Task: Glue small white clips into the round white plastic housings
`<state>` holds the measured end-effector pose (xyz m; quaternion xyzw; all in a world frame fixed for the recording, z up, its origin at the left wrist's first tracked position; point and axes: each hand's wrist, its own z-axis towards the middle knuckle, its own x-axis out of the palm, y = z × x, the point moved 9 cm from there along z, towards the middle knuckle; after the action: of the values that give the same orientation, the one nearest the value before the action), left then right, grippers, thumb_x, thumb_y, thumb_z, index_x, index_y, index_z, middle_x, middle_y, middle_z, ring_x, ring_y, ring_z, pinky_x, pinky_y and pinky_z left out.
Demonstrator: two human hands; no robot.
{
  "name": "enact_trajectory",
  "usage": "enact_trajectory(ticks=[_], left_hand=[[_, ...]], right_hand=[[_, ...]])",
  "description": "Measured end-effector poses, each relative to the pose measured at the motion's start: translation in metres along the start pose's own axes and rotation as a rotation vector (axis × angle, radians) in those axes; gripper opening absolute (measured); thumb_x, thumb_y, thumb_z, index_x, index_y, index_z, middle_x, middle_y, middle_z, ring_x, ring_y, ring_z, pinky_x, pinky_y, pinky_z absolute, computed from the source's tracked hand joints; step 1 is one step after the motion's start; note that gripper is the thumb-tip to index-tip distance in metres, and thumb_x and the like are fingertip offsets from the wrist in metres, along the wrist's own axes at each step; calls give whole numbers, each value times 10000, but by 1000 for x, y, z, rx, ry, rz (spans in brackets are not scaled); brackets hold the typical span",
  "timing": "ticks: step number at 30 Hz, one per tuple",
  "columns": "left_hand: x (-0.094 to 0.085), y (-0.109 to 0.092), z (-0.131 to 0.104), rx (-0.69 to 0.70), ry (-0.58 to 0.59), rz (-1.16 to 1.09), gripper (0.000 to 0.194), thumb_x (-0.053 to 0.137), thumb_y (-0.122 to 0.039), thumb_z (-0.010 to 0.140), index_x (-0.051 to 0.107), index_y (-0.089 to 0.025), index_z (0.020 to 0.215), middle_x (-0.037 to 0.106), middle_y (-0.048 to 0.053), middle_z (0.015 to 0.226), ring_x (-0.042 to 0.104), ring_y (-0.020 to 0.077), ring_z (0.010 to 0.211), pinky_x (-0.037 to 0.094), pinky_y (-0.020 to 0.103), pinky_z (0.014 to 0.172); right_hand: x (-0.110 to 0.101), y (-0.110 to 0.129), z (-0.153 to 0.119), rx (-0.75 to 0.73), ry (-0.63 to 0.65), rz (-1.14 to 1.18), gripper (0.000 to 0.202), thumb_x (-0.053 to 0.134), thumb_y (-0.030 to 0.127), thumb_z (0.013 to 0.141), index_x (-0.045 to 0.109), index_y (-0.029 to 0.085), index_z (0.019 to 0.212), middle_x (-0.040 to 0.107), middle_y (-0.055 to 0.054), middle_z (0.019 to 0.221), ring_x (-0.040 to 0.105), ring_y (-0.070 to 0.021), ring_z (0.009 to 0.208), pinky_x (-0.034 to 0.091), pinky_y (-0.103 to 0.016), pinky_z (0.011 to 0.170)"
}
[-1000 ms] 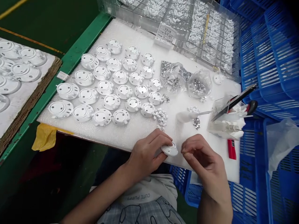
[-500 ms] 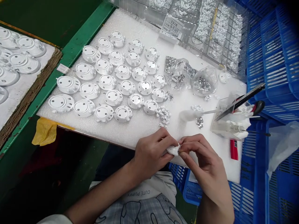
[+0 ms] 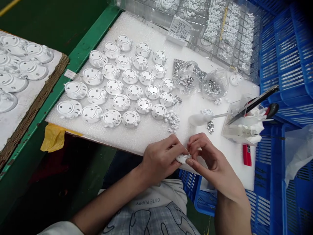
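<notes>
Near the front edge of the white foam board (image 3: 144,140), my left hand (image 3: 160,158) grips a small white, rounded plastic-looking part (image 3: 182,159). My right hand (image 3: 211,158) is at the same part, its thumb on the right edge and its curled fingers close above. The fingers partly cover the part, and any tiny piece between them cannot be made out. Rows of similar white oval parts with two dark dots (image 3: 130,119) lie to the left. Just beyond my hands is a pile of small white pieces (image 3: 172,120).
A white bottle with a long nozzle (image 3: 199,120) lies beside small silver pieces (image 3: 210,126). Plastic bags (image 3: 214,86) hold more silver bits. To the right stand a clear holder with tools (image 3: 236,133), a red object (image 3: 246,155) and blue crates (image 3: 281,52). Clear trays (image 3: 156,19) sit behind.
My right fingers have lifted slightly and curled more, while the thumb stays at the part. My left hand keeps its grip. The view has shifted a little.
</notes>
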<state>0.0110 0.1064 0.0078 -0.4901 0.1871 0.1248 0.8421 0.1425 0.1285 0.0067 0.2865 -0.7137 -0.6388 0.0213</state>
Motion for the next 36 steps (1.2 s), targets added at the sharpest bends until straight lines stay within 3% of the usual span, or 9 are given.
enact_trajectory(ticks=[3, 6, 12, 16, 21, 31, 36], left_hand=[[-1, 4, 2, -50, -8, -32, 132, 613, -60, 873, 671, -173, 908, 689, 24, 859, 710, 145, 732, 527, 211, 615], [0, 6, 3, -83, 19, -63, 146, 607, -48, 873, 666, -177, 910, 678, 20, 862, 694, 143, 733, 523, 215, 623], [-2, 7, 6, -82, 195, -193, 137, 608, -115, 960, 617, -192, 1074, 713, 29, 982, 702, 151, 889, 541, 228, 760], [-1, 8, 5, -81, 306, -243, 172, 626, -186, 993, 583, -209, 1158, 710, 24, 1030, 694, 153, 914, 537, 234, 781], [-1, 8, 5, -80, 287, -225, 161, 609, -227, 1008, 596, -203, 1167, 689, 18, 963, 669, 148, 816, 509, 230, 714], [1, -3, 6, -11, 284, -247, 170, 568, -204, 1023, 685, -200, 1147, 744, 89, 1016, 725, 180, 848, 557, 248, 735], [1, -7, 1, -121, 292, -371, 223, 659, -267, 993, 690, -185, 1198, 731, 116, 1081, 729, 191, 914, 592, 251, 804]], right_hand=[[0, 0, -3, -64, -7, 25, 138, 749, 264, 897, 614, 239, 900, 568, -27, 986, 596, -143, 811, 531, -245, 644], [-3, -2, -11, -165, -93, -86, 114, 763, 208, 877, 659, 234, 915, 630, -49, 971, 640, -176, 846, 551, -282, 665], [-6, 0, -24, -388, -272, -145, 252, 703, 32, 866, 700, 245, 1001, 709, -52, 983, 703, -195, 909, 585, -326, 755], [-8, 0, -22, -406, -301, -131, 269, 702, 14, 861, 701, 245, 999, 724, -49, 961, 710, -198, 894, 589, -331, 747], [-9, 4, -23, -434, -317, -127, 309, 706, -21, 841, 705, 241, 1006, 724, -26, 945, 708, -173, 878, 580, -301, 732], [-10, 7, -32, -509, -380, -134, 329, 724, -30, 817, 713, 218, 1032, 716, -27, 920, 691, -164, 827, 571, -297, 692], [-12, 7, -38, -476, -475, -70, 284, 702, -11, 834, 712, 218, 1004, 684, -7, 831, 638, -142, 734, 537, -277, 606]])
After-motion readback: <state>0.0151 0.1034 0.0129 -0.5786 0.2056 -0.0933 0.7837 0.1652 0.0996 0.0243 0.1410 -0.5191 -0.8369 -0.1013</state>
